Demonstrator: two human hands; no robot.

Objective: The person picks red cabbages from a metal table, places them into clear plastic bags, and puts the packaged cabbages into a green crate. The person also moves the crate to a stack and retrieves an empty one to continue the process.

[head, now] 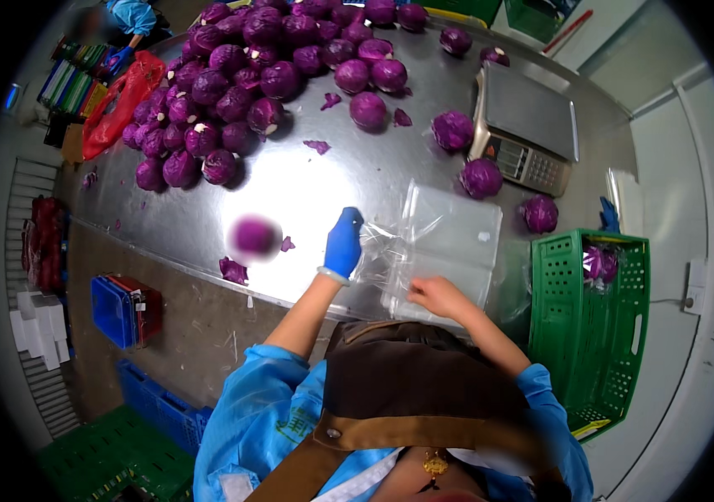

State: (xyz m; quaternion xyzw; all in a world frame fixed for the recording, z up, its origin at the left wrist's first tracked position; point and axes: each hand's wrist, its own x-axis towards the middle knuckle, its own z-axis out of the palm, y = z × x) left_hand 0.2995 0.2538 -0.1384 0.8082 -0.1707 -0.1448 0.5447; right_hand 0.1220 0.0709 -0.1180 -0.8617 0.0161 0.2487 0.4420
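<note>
My left hand (344, 243), in a blue glove, is closed on the crumpled end of a clear plastic bag (382, 248). The bare right hand (439, 297) pinches the near side of the same film, its fingertips curled in. Beneath and beside them lies a flat stack of clear plastic bags (457, 238) on the metal table (306, 182). Left of the gloved hand sits a red cabbage (254, 237), blurred in the picture. Loose cabbage leaves (233, 270) lie near it at the table's edge.
A large heap of red cabbages (231, 81) covers the far left. A digital scale (523, 128) stands at the far right, with single cabbages around it. The green crate (589, 332) at my right holds a wrapped cabbage (600, 263). Another person (131, 19) is at the far left.
</note>
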